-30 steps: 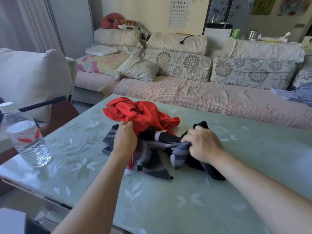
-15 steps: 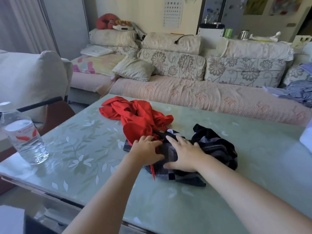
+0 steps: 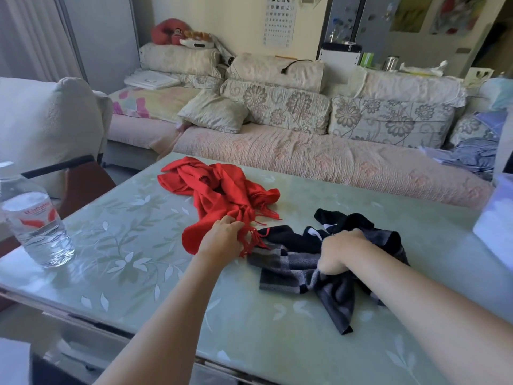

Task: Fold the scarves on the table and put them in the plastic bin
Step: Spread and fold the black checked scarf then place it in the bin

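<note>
Tangled together a moment ago, the scarves now lie separated on the table (image 3: 133, 276). The left hand (image 3: 222, 240) fingers clamp the red scarf (image 3: 216, 190); the right hand (image 3: 338, 251) fingers clutch the dark plaid scarf (image 3: 288, 262). Folding can probably begin.

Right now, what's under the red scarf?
Mostly the table. The red scarf, gripped by the left hand, has its fringe lying over the edge of the dark checked scarf. Anything beneath its bunched folds is covered.
</note>
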`<state>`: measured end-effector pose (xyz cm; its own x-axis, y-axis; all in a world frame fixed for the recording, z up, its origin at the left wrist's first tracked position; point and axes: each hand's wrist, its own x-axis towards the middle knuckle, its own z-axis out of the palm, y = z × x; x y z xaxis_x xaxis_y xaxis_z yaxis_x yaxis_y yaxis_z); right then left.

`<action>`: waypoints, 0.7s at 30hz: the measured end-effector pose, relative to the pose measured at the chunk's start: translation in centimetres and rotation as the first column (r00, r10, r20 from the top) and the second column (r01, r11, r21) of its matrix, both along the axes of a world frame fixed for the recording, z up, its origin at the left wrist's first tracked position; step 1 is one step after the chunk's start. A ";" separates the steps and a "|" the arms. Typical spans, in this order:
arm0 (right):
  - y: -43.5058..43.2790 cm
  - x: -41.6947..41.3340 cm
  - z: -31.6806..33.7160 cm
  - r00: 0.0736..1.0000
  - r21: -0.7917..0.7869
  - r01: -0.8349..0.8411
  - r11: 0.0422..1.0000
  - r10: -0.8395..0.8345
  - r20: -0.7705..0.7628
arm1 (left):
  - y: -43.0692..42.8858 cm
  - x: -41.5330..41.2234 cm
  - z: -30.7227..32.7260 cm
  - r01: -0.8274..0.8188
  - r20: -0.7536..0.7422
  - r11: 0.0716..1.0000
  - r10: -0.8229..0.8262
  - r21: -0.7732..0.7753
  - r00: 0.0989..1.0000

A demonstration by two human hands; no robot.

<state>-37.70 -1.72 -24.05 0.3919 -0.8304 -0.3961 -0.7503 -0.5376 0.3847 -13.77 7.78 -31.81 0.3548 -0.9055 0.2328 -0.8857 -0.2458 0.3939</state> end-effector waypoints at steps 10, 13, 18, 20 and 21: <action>-2.8 6.4 -0.9 0.736 0.118 -0.121 0.986 0.009 0.677 | -1.6 1.9 0.9 -0.151 0.022 0.877 0.158 0.457 0.987; -5.2 9.4 -2.9 0.694 0.150 -0.129 0.980 -0.019 0.720 | -3.7 3.4 0.6 -0.070 0.009 0.917 0.072 0.394 0.997; -10.2 15.9 -6.6 0.755 0.210 -0.122 0.970 -0.046 0.654 | -8.2 7.9 -0.5 -0.106 0.244 0.951 0.033 0.290 0.969; -11.8 18.9 -8.0 0.713 0.245 -0.130 0.961 -0.081 0.696 | -10.2 10.6 -0.4 -0.120 0.297 0.961 0.041 0.251 0.954; -12.3 20.5 -8.7 0.666 0.225 -0.156 0.962 -0.066 0.743 | -11.0 12.0 -0.4 -0.123 0.319 0.963 0.042 0.238 0.947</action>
<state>-17.18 -14.01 -32.72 0.6791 -0.7196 -0.1450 -0.6966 -0.5695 -0.4364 -1.80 -3.24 -32.19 0.3784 -0.9189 0.1114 -0.9253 -0.3786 0.0203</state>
